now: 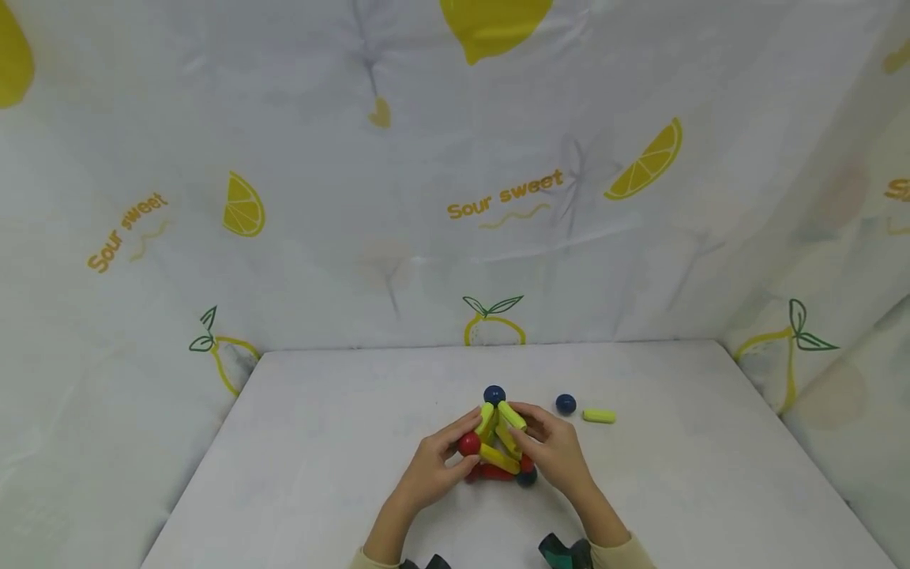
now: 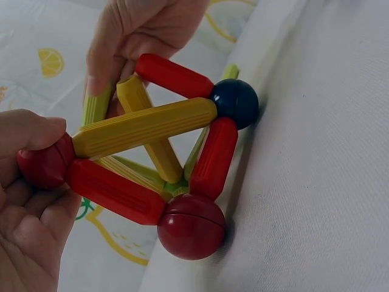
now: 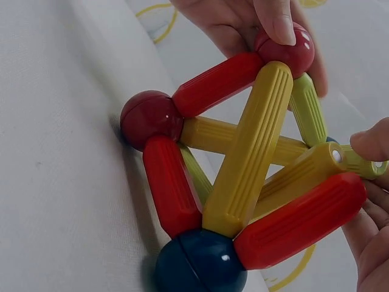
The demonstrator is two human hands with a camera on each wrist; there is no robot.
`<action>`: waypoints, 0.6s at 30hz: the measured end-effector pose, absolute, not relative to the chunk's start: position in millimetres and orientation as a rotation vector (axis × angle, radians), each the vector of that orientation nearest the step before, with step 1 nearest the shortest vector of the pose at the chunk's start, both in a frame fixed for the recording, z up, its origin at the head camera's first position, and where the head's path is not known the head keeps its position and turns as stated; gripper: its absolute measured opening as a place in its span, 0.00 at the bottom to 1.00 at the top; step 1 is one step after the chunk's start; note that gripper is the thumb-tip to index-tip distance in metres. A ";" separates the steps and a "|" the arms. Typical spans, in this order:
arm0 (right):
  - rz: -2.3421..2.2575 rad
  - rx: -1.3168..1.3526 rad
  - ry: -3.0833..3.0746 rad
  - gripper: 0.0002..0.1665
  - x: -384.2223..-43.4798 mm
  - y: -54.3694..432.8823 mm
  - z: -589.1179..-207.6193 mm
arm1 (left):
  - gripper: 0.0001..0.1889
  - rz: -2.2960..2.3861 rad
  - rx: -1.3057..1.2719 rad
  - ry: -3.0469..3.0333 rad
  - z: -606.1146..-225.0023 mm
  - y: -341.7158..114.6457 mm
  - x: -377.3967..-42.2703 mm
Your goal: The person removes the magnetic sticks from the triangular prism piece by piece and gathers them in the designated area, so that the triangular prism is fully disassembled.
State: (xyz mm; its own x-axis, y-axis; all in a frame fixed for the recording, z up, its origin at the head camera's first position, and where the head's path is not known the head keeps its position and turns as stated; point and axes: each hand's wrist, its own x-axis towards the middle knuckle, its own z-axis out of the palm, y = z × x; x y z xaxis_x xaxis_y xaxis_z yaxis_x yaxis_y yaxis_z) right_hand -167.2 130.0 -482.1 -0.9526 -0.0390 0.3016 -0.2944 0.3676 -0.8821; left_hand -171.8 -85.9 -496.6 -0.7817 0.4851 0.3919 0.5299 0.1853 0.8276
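Between both hands stands a frame of magnetic building sticks and balls, tilted toward the camera. My left hand [image 1: 437, 468] grips the upper red ball [image 2: 47, 163] with thumb and fingers. A yellow stick [image 2: 149, 126] and a red stick [image 2: 115, 190] run from that ball. My right hand [image 1: 558, 452] pinches a lime green stick [image 1: 512, 416] at the frame's right side. In the right wrist view, free ends show on this stick, on a yellow stick [image 3: 304, 176] and on a red stick [image 3: 304, 222]. A lower red ball [image 3: 152, 120] and a blue ball [image 3: 202, 261] form bottom corners.
A loose blue ball [image 1: 565, 405] and a loose lime green stick [image 1: 599, 416] lie on the white table [image 1: 320, 442], right of the frame. Behind the table hangs a white cloth [image 1: 320, 261] with lemon prints. Another blue ball [image 1: 494, 395] tops the frame's far end.
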 end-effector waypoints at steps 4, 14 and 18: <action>1.670 0.288 -2.377 0.17 -167.7 132.3 -484.9 | 0.26 -1.706 -1.014 -2.383 -497.2 -85.2 -171.7; 1.714 0.355 -2.372 0.15 -171.6 146.2 -485.4 | 0.26 -1.736 -0.970 -2.401 -495.6 -82.6 -170.5; 1.751 0.348 -2.359 0.15 -172.4 158.5 -483.5 | 0.26 -1.746 -0.959 -2.422 -484.5 -82.6 -165.8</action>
State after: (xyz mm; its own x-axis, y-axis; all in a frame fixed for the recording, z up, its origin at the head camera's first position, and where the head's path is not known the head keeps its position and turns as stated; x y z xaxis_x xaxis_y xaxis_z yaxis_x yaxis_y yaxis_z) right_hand -172.4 158.5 -483.5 -0.9557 -0.0782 0.2837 -0.2942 0.2779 -0.9145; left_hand -165.8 -82.6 -484.5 -0.8131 0.4689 0.3450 0.4754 0.1929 0.8584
